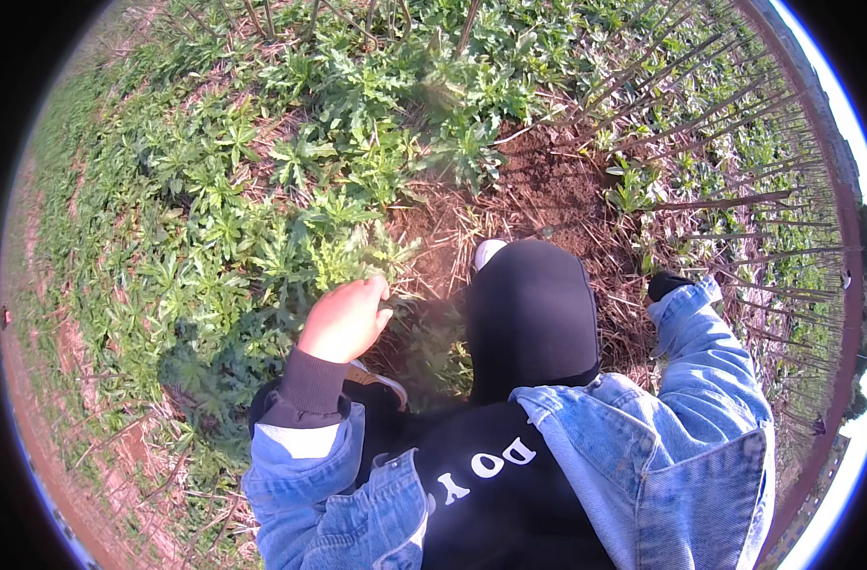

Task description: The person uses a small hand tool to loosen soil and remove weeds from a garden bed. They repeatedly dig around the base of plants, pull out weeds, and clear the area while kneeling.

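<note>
My left hand (pixel 346 321) is closed in a loose fist above the low leafy green plants, with its back turned up. Whatever its fingers hold, if anything, is hidden. Just past the knuckles stands a green plant with jagged leaves (pixel 343 258). More green leaves (pixel 435 353), blurred, show between this hand and my bent knee (pixel 533 304). Out to the right, my other arm ends in a dark cuff (pixel 668 284) beyond the denim sleeve (pixel 704 332), close to dry stalks. The right hand's fingers do not show there.
Bare reddish soil (pixel 552 180) strewn with dry straw (pixel 462 223) lies ahead of my knee. Thin bare sticks (pixel 728 201) lean in rows along the right. Dense weeds (pixel 206 190) cover the left and far ground. A pale shoe tip (pixel 489 253) shows beyond my knee.
</note>
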The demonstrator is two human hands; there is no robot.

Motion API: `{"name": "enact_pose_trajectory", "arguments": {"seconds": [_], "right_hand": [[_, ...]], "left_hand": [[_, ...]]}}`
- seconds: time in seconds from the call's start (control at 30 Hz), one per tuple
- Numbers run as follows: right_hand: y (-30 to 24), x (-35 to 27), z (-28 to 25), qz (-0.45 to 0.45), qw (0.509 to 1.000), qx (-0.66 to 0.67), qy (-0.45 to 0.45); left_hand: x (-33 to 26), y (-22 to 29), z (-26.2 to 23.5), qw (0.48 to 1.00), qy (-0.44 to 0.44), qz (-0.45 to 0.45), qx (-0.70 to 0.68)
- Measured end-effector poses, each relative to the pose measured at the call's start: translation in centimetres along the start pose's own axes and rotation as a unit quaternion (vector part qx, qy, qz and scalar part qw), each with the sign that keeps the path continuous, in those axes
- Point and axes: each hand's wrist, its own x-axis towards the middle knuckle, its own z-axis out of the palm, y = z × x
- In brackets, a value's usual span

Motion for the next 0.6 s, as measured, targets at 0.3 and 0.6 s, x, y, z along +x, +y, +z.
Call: {"name": "enact_pose_trajectory", "arguments": {"seconds": [0.3, 0.6], "right_hand": [[2.9, -7.5, -6.6, 0.038, 0.954, 0.152, 0.256], [-3.0, -3.8, -21.1, -0.002, 0.765, 0.415, 0.492]], "left_hand": [[0.8, 0.3, 0.2, 1.000, -0.018, -0.001, -0.005], [1.8, -1.6, -0.3, 0.997, -0.001, -0.083, 0.004]]}}
